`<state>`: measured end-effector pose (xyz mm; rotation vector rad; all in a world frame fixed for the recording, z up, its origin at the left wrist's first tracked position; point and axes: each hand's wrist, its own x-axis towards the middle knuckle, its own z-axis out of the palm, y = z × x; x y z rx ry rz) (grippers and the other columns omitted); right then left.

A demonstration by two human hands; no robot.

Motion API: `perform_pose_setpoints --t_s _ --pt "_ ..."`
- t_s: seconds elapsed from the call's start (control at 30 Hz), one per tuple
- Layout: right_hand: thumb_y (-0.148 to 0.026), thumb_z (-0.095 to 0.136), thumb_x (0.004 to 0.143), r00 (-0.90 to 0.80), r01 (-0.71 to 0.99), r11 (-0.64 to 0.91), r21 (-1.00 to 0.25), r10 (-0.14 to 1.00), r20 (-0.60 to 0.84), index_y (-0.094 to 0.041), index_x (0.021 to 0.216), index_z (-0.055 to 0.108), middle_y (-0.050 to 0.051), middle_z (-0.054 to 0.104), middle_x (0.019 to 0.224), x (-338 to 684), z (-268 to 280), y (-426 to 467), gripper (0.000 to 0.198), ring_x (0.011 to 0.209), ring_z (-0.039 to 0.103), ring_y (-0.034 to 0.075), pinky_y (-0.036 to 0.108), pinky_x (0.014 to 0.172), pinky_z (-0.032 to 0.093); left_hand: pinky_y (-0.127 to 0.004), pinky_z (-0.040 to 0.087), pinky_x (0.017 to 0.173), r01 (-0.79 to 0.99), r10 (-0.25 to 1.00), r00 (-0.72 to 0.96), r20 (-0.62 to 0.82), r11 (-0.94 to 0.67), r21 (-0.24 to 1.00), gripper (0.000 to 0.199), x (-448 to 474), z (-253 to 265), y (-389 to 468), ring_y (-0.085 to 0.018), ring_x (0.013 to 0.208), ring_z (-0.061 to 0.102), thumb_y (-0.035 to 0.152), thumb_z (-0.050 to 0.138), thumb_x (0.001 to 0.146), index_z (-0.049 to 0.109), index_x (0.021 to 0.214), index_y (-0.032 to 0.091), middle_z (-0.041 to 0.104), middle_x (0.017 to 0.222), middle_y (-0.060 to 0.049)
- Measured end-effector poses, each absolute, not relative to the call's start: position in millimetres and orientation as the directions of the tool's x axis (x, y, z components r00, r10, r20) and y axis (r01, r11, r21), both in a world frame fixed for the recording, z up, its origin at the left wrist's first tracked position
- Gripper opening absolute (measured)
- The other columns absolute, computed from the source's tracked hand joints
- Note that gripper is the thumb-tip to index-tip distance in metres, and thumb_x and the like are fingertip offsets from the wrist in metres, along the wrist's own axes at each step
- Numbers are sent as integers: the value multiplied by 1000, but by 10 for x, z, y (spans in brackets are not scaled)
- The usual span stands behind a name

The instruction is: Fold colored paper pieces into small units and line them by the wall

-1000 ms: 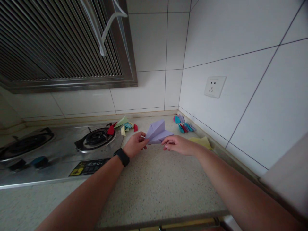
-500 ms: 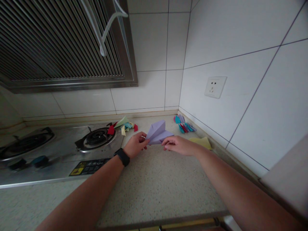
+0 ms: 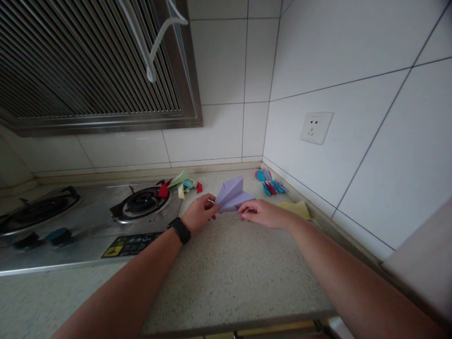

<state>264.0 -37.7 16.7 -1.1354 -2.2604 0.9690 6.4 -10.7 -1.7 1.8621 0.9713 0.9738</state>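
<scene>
A folded sheet of purple paper (image 3: 230, 194), with raised flaps that look like a paper plane, is held between my hands above the counter. My left hand (image 3: 200, 210), below a black watch (image 3: 179, 230) on the wrist, pinches its left end between thumb and fingers. At the lower right edge of the paper, my right hand (image 3: 259, 213) has its fingers closed on the fold. The fingertips partly hide both edges of the paper.
Several colourful folded papers (image 3: 183, 183) lie beside the gas stove (image 3: 92, 235). More folded pieces (image 3: 271, 183) sit in the back corner, with yellow paper (image 3: 298, 208) along the right wall. A range hood (image 3: 106, 123) hangs above; a socket (image 3: 317, 127) is on the wall.
</scene>
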Motion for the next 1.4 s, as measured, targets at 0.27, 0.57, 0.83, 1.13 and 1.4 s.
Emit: perform_pose_setpoints --t_s 0.27,0.57,0.83,1.13,1.4 --pt "-33 54 89 -565 542 432 -721 822 68 -19 105 64 7 70 96 2653 172 -375 23 84 63 16 28 73 47 -19 41 46 250 875 409 260 -381 890 28 61 -32 -105 -11 53 61 40 63 81 50 89 17 65 67 -1" --pt "-33 55 89 -563 540 428 -725 823 67 -19 105 64 7 70 96 2649 180 -385 23 85 63 16 28 73 47 -19 41 46 250 878 408 250 -370 894 26 65 -15 -116 -11 53 60 39 62 81 50 90 17 66 70 -2" --pt "-33 55 89 -567 550 438 -711 821 68 -20 106 64 6 70 96 2646 188 -389 23 85 63 16 28 74 46 -19 40 46 233 878 416 235 -353 906 29 69 18 -139 -11 53 61 42 62 81 49 90 17 68 75 -4" --pt "-34 55 89 -565 559 442 -702 822 67 -19 105 65 6 70 95 2644 194 -394 23 85 63 16 28 74 46 -19 40 46 238 877 417 237 -357 903 30 65 -13 -117 -11 53 60 44 61 82 50 90 17 69 76 -5" --pt "-35 56 89 -567 567 445 -693 821 63 -20 105 65 6 69 93 2652 180 -380 24 82 62 16 28 71 46 -19 41 47 237 877 410 251 -368 899 28 67 -6 -121 -11 53 60 41 62 82 50 89 17 69 74 -4"
